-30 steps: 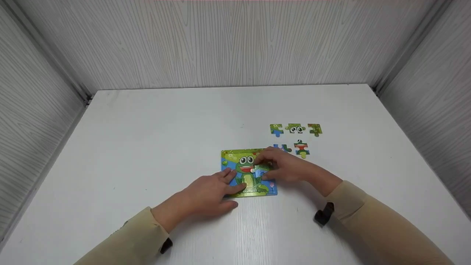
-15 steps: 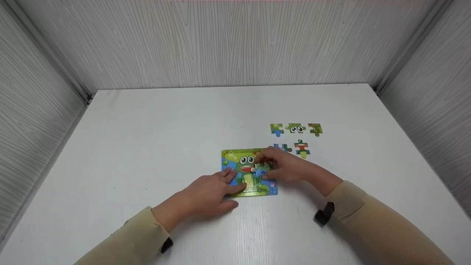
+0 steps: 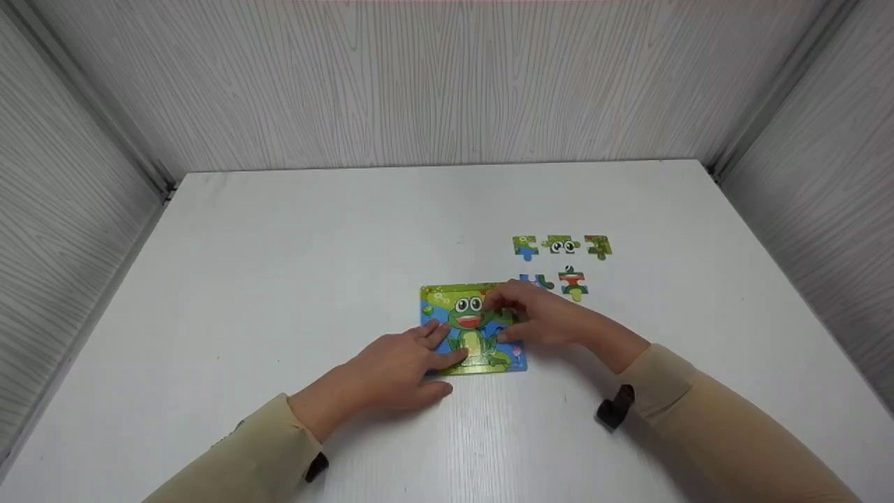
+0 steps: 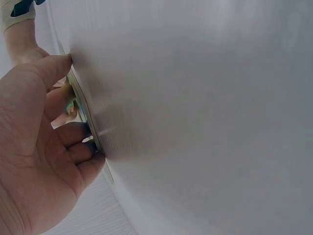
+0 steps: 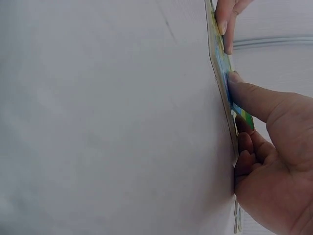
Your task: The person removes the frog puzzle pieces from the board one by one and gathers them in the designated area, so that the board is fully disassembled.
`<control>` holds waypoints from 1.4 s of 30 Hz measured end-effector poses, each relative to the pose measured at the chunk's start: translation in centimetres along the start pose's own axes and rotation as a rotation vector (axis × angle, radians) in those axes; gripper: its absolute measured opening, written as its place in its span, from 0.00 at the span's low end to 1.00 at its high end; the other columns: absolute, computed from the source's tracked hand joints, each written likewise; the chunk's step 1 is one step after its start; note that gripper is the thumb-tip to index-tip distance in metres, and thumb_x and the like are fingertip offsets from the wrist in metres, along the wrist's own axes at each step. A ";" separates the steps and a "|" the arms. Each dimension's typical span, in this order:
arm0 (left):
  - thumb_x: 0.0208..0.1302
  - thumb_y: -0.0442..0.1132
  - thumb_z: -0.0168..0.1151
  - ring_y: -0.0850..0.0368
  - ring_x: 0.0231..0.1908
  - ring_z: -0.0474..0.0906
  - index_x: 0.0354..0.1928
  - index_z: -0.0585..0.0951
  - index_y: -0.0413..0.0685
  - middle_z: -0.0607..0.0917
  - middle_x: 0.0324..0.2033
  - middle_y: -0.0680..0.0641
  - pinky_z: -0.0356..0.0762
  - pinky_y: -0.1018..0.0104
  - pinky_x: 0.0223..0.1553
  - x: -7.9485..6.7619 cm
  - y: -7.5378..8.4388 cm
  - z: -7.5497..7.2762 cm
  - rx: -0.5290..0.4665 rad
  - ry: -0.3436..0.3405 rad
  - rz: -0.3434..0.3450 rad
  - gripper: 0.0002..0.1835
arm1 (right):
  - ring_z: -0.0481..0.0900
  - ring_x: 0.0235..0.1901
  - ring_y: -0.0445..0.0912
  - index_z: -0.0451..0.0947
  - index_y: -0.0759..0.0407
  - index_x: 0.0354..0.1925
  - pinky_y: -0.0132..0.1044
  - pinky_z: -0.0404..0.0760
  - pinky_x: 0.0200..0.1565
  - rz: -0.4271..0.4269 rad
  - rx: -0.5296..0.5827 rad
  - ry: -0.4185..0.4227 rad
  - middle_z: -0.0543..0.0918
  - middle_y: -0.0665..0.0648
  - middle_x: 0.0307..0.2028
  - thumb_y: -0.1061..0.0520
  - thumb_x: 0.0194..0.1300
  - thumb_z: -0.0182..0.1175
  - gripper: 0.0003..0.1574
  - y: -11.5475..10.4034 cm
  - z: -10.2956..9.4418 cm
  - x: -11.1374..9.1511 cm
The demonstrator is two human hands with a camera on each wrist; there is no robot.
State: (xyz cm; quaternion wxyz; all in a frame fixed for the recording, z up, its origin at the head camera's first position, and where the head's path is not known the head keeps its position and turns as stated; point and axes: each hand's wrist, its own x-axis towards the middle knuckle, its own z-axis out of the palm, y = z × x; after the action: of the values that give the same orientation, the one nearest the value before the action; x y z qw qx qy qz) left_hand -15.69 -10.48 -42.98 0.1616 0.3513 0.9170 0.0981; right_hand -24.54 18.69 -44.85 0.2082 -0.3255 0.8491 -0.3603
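Observation:
A frog-picture puzzle board (image 3: 475,368) lies on the white table in front of me. My left hand (image 3: 398,367) rests on its left part with fingers spread, the thumb on the table just off the near edge. Over the board's right part, my right hand (image 3: 548,316) pinches a blue-and-green puzzle piece (image 3: 497,325) between thumb and fingers. In the right wrist view this puzzle piece (image 5: 247,117) stands tilted up from the board, its green edge near the fingertips. The left wrist view shows the left fingers (image 4: 80,132) on the board's edge.
Beyond the board, several loose puzzle pieces lie in two rows: a corner piece (image 3: 525,246), an eyes piece (image 3: 561,244), a green piece (image 3: 598,245), a blue piece (image 3: 533,280) close behind the right hand, and a mouth piece (image 3: 573,282). White panels (image 3: 447,84) enclose the table.
The puzzle piece in my right fingers has changed its tilt; its bright face and white tab now show less, and the frog's mouth shows more. Both hands stay nearly in place.

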 end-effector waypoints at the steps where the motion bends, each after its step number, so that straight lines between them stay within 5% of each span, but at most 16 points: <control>1: 0.78 0.58 0.56 0.41 0.80 0.55 0.79 0.72 0.64 0.64 0.79 0.40 0.70 0.43 0.71 0.0 0.0 0.0 0.003 -0.001 0.000 0.30 | 0.74 0.56 0.49 0.78 0.48 0.62 0.48 0.74 0.64 0.001 -0.001 0.000 0.79 0.50 0.56 0.57 0.68 0.75 0.27 0.0 0.0 0.0; 11: 0.79 0.59 0.55 0.42 0.81 0.54 0.79 0.71 0.65 0.63 0.80 0.41 0.68 0.42 0.72 0.0 0.1 -0.1 0.001 -0.016 -0.011 0.31 | 0.72 0.52 0.49 0.80 0.46 0.60 0.45 0.73 0.56 0.026 -0.024 -0.002 0.79 0.49 0.52 0.56 0.68 0.75 0.25 -0.1 -0.1 0.2; 25: 0.78 0.60 0.55 0.42 0.81 0.55 0.79 0.71 0.65 0.63 0.80 0.41 0.68 0.44 0.72 0.1 0.0 0.0 0.008 -0.002 0.001 0.31 | 0.72 0.64 0.46 0.79 0.43 0.69 0.51 0.68 0.71 0.047 -0.056 -0.038 0.77 0.45 0.64 0.50 0.71 0.72 0.31 0.4 -0.4 -0.3; 32: 0.78 0.59 0.56 0.42 0.80 0.56 0.79 0.72 0.64 0.64 0.79 0.39 0.70 0.44 0.71 -0.1 0.0 0.1 0.010 0.004 -0.005 0.30 | 0.73 0.64 0.48 0.80 0.47 0.69 0.53 0.69 0.69 -0.026 -0.039 -0.023 0.79 0.49 0.64 0.51 0.71 0.71 0.30 0.3 -0.3 -0.2; 42: 0.79 0.60 0.55 0.43 0.81 0.54 0.79 0.70 0.65 0.62 0.80 0.41 0.68 0.44 0.72 0.0 0.1 0.0 0.008 -0.013 -0.015 0.31 | 0.75 0.58 0.46 0.81 0.46 0.67 0.46 0.74 0.63 0.024 0.002 0.035 0.80 0.46 0.62 0.53 0.71 0.72 0.28 0.1 -0.3 -0.7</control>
State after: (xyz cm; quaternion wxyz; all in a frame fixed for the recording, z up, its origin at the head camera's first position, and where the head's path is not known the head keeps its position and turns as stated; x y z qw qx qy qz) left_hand -15.65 -10.38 -43.00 0.1669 0.3457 0.9189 0.0910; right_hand -24.29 19.38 -44.68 0.1978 -0.3087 0.8561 -0.3642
